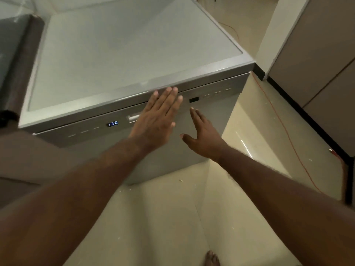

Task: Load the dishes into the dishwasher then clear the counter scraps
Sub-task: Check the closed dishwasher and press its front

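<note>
The pale, shiny floor (163,217) fills the bottom of the view. On it stands the gray dishwasher (134,54), which takes up most of the top half. Its flat top is bare and a bit shiny. Its door (211,116) is closed. To the right, across a strip of floor, is a tall tan cabinet (317,64) with a dark strip along its bottom.

Two bare arms reach in from the bottom corners toward the door. The left hand (155,120) lies flat against the top edge of the door, near the middle. Its fingers are straight and side by side, and the tips reach the front edge of the dishwasher's top. It holds nothing. The right hand (203,139) is just beside it, a bit lower on the door. Its fingers are straight and its thumb sticks out to the side. It holds nothing. I cannot tell if it touches the door.

A thin orange cord (289,135) runs across the floor by the cabinet. A silver handle (133,118) peeks out from under the left hand. A bare foot (212,259) shows at the bottom edge. Left of the handle, small blue numbers (112,123) read 130. A small black square (194,100) sits right of the left fingertips. Tiny white bits (181,180) lie on the floor below the door.
</note>
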